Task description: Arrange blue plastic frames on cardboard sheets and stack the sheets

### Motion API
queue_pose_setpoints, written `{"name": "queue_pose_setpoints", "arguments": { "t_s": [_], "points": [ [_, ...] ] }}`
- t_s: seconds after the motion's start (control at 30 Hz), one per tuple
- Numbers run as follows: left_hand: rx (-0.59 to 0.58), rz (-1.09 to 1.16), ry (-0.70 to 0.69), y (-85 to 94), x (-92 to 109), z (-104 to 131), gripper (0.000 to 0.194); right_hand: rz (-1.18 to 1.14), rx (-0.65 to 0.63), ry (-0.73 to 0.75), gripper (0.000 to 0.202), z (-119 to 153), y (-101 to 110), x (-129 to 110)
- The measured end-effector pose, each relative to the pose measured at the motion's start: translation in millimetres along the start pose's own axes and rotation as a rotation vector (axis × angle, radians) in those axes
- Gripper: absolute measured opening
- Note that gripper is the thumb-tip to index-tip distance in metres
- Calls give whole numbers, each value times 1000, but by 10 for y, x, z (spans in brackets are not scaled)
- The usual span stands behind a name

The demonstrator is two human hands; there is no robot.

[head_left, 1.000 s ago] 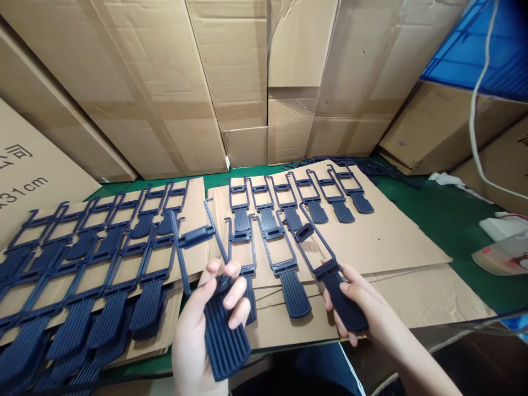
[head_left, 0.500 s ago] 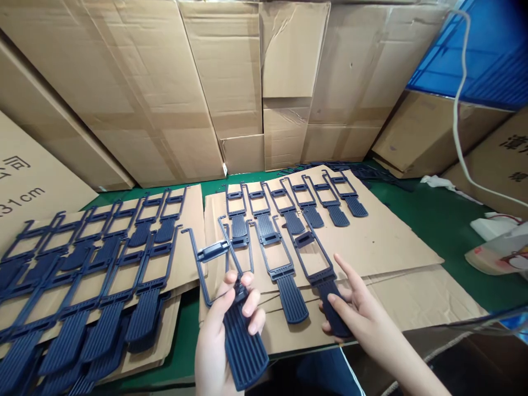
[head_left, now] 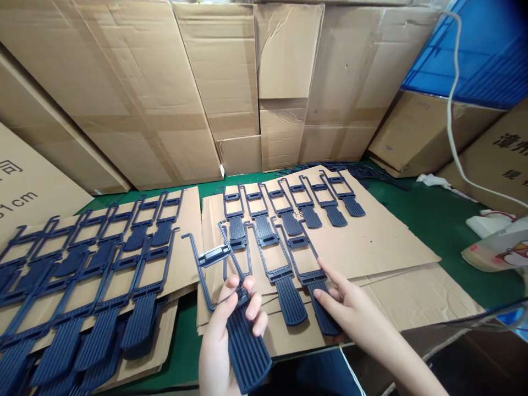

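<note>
My left hand (head_left: 231, 324) is wrapped round a dark blue plastic frame with a ribbed paddle (head_left: 249, 352), held tilted above the front edge of the cardboard. Its open wire-like arms and crossbar (head_left: 214, 255) point up and away. My right hand (head_left: 346, 308) has its thumb on the ribbed paddle of another such frame (head_left: 324, 313), with the index finger along that frame's side; the remaining fingers are hidden. This frame lies on the cardboard at the right end of the near row, beside a matching frame (head_left: 291, 300).
A far row of similar frames (head_left: 264, 225) lies on the cardboard sheet (head_left: 371, 242). More frames, partly stacked, cover another sheet at left (head_left: 142, 324). Cardboard boxes (head_left: 214, 71) wall the back of the green table (head_left: 429, 220). A white cable (head_left: 454, 110) hangs at right.
My right hand has moved slightly left and lowered its frame, bringing it closer alongside the neighbouring one. My left hand keeps its frame, nearly in place. The view has shifted a little.
</note>
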State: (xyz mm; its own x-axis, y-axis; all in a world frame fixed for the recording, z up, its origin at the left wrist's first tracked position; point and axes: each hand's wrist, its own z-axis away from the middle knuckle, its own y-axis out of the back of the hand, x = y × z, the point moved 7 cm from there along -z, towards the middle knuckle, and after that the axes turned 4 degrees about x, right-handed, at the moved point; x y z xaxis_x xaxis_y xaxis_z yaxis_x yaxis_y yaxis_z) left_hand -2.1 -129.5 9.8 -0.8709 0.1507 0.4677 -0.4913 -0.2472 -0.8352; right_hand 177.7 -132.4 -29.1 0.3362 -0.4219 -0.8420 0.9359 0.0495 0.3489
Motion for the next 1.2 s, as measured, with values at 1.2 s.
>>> {"name": "queue_pose_setpoints", "arguments": {
  "t_s": [1.2],
  "points": [
    [-262,1,58,-68,-463,-83,19,531,9,195,70,-146,110,-348]
  ]
}}
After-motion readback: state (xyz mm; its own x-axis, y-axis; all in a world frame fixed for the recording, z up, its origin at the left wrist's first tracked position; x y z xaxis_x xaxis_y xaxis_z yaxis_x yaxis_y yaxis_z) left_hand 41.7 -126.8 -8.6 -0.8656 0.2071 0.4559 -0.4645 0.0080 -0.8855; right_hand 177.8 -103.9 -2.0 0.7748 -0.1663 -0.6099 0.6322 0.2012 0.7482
